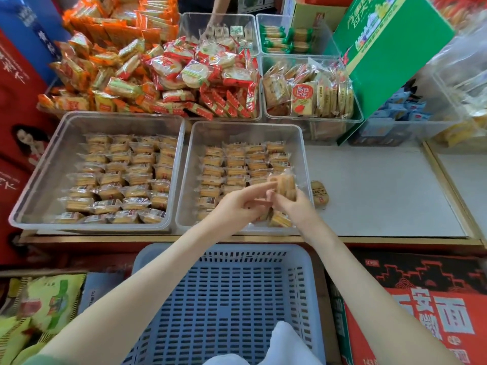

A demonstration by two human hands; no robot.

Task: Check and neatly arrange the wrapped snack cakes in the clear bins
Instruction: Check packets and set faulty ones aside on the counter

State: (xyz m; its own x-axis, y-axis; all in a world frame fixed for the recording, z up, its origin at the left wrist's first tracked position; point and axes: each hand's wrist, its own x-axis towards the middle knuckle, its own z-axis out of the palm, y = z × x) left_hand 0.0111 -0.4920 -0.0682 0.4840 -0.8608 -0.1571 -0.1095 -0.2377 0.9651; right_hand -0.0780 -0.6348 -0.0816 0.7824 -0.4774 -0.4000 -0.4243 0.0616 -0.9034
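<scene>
Over the right-hand clear plastic bin (193,180), part-filled with rows of golden wrapped snack cakes (235,164), the right hand (293,205) grips one clear-wrapped cake (286,184). The left hand (237,205) touches it with a straight forefinger. A left-hand clear plastic bin (52,164) on the grey bench (369,196) holds fuller rows.

- The left forearm (147,281) and right forearm (363,285) were seen bare.
- The left hand (237,206) and right hand (292,204) were uncovered.
- A pale green sleeve (34,361) was glimpsed at the left upper arm.
- A white garment (276,346) was seen at bottom centre; its kind could not be told.
</scene>
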